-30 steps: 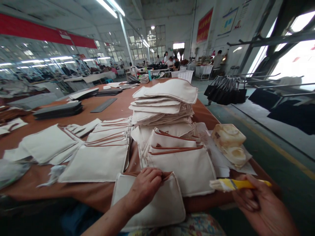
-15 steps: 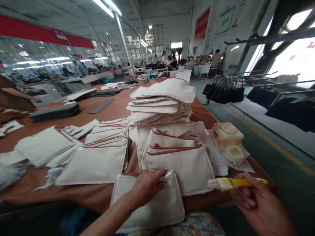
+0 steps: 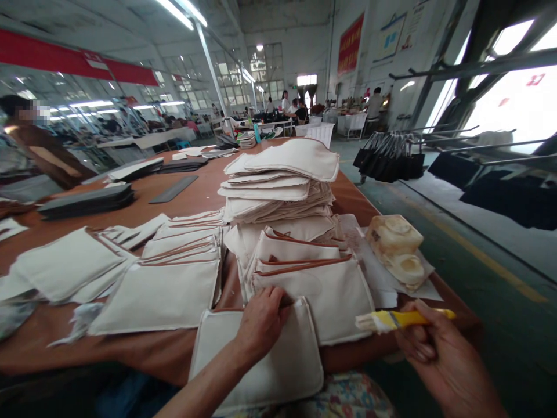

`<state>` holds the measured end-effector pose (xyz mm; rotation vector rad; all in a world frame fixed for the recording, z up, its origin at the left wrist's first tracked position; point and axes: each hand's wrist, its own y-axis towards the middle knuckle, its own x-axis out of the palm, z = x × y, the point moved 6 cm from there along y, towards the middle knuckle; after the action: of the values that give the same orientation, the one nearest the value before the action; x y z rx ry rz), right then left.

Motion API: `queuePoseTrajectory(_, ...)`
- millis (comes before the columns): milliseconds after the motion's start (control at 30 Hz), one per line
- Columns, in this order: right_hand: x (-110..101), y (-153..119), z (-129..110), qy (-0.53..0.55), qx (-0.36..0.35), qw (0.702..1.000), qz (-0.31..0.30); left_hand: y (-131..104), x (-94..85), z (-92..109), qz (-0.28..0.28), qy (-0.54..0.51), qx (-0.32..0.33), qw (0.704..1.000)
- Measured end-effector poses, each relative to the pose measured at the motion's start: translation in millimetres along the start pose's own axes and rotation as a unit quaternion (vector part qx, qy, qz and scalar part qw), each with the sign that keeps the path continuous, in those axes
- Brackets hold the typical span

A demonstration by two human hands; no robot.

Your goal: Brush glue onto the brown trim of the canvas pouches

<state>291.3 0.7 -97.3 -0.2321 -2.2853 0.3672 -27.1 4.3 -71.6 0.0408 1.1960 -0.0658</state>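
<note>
A cream fabric pouch (image 3: 282,366) lies at the table's near edge, partly over my lap. My left hand (image 3: 264,319) is closed on its top edge, with the fingertips partly hidden. To the right, my right hand (image 3: 435,342) holds a yellow-handled brush (image 3: 402,319), its pale bristles pointing left. Just behind the held pouch, more cream pouches with brown edging (image 3: 317,296) lean in an overlapping row. A tall stack of cream pieces (image 3: 278,191) rises behind them. Beside that row, a stained plastic container (image 3: 395,238) rests on white paper.
On the left of the brown-covered table (image 3: 243,290) lie further cream pouches (image 3: 156,296) and a dark grey stack (image 3: 87,200). A person (image 3: 47,145) is at the far left. Black items hang from a rack (image 3: 389,157) at the right.
My left hand has drawn its fingers in and moved slightly up on the pouch's top edge. My right hand and the brush have shifted a little left. The person at the far left shows more fully.
</note>
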Motion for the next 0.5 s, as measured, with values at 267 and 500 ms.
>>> queuePoseTrajectory(267, 24.2, 3.8, 16.5, -0.078, -0.053, 0.995, -0.005, 5.5, 16.1, 3.5, -0.119, -0.118, -0.007, 0.986)
queuePoseTrajectory(500, 70.3, 5.7, 38.2, -0.234, -0.150, 0.958, -0.067, -5.5, 10.4, 9.7, -0.109, -0.292, -0.057, 0.949)
